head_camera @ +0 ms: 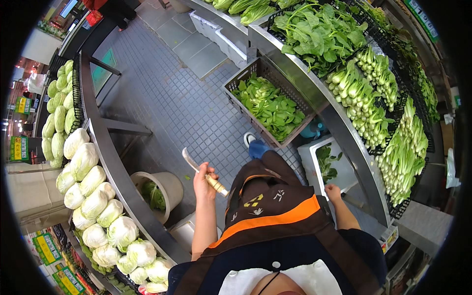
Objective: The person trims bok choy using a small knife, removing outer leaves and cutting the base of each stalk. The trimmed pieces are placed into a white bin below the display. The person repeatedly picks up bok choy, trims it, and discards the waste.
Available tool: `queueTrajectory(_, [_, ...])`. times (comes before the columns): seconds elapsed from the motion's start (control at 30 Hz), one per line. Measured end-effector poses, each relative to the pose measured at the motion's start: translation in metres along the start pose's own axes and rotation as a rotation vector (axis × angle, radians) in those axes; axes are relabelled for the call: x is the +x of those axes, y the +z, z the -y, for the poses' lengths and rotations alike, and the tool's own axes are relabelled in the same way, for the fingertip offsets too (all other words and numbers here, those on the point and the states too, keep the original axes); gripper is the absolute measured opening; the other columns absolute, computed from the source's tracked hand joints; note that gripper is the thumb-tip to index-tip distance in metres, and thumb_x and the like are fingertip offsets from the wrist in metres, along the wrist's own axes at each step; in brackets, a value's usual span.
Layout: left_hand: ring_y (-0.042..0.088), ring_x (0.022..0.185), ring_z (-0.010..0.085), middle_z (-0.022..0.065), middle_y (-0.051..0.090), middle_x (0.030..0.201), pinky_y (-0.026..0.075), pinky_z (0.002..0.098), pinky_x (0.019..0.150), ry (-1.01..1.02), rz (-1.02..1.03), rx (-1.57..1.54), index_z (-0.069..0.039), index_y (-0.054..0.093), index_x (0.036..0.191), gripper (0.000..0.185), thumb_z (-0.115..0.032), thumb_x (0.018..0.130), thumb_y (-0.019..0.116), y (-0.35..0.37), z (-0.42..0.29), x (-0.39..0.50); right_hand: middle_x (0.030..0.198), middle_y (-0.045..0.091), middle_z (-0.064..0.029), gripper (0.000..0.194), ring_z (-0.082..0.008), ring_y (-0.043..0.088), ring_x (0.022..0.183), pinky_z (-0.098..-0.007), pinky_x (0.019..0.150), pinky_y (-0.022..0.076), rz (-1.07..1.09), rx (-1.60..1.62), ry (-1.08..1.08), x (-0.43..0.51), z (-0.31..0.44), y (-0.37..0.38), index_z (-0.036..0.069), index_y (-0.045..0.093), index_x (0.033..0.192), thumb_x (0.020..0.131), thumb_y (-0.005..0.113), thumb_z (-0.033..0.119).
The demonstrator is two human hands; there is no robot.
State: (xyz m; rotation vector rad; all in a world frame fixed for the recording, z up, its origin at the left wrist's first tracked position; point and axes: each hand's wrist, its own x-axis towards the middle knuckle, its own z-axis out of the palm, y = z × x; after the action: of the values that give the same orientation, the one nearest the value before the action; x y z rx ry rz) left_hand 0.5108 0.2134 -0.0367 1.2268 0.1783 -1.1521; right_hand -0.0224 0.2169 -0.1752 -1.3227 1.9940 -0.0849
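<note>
My left hand [205, 180] is closed around the light-coloured handle of a knife with a curved blade [191, 159]; the blade points up and away from me, over the tiled floor. My right hand [333, 191] hangs beside a white foam box [313, 162] holding some leafy greens [327, 162]; its fingers are curled, and whether they hold anything cannot be told. Ahead of me and to the right, a brown plastic crate [254, 120] holds green leafy vegetables [271, 105]. Left of my left hand, a whitish bucket [175, 191] lies tilted with leaves inside.
On the left a metal-edged stand [110, 155] bears napa cabbages [92, 180]. On the right a curved metal-edged stand [333, 110] bears bunched bok choy [363, 107] and spinach-like greens [324, 33]. White foam boxes [221, 35] sit below it. A person [114, 11] stands far off, upper left.
</note>
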Motion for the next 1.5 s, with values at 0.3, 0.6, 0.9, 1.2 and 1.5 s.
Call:
queueTrajectory(0.3, [0.049,0.051,0.014,0.0061,0.055,0.07,0.043,0.0288,0.053,-0.051,0.1,-0.043,-0.005,0.054,0.095,0.018,-0.02,0.086,0.056,-0.012,0.013,-0.003,0.077,0.065,-0.0096,0.023,-0.0193,0.062,0.068,-0.031,0.065,0.0483,0.213,0.124,-0.132,0.033,0.074,0.012,0.002,0.063,0.089,0.074,0.064,0.019])
queueTrajectory(0.6, [0.05,0.051,0.0142,0.005,0.055,0.07,0.043,0.0301,0.052,0.02,0.12,-0.103,-0.006,0.053,0.096,0.018,-0.021,0.087,0.056,-0.027,0.01,0.012,0.082,0.065,-0.0099,0.028,-0.0178,0.062,0.076,-0.0295,0.07,0.0491,0.229,-0.003,-0.214,0.036,0.069,0.023,0.002,0.063,0.094,0.074,0.066,0.021])
queueTrajectory(0.9, [0.05,0.051,0.0154,0.0054,0.054,0.07,0.045,0.0311,0.052,-0.049,0.166,0.05,-0.005,0.053,0.098,0.02,-0.021,0.086,0.057,-0.007,0.022,0.019,0.076,0.065,-0.0088,0.021,-0.0156,0.061,0.068,-0.0283,0.062,0.0485,0.177,0.205,0.1,0.006,0.008,0.031,0.002,0.064,0.087,0.076,0.063,0.02])
queueTrajectory(1.2, [0.049,0.053,0.0159,0.005,0.054,0.07,0.043,0.0311,0.054,-0.124,0.274,0.182,-0.007,0.052,0.098,0.019,-0.021,0.087,0.055,0.029,0.036,0.003,0.082,0.064,-0.016,0.029,-0.0328,0.061,0.079,-0.0379,0.07,0.0482,0.249,-0.047,-0.025,-0.041,-0.042,0.06,0.006,0.064,0.086,0.07,0.064,0.03])
queueTrajectory(1.5, [0.05,0.067,0.0161,0.0042,0.053,0.075,0.043,0.0317,0.061,-0.282,0.412,0.363,-0.006,0.053,0.098,0.017,-0.02,0.088,0.053,0.066,0.096,-0.042,0.089,0.065,-0.0149,0.031,-0.0262,0.063,0.082,-0.0331,0.075,0.0495,0.147,0.223,-0.215,-0.081,0.022,0.009,0.003,0.06,0.099,0.077,0.063,0.026])
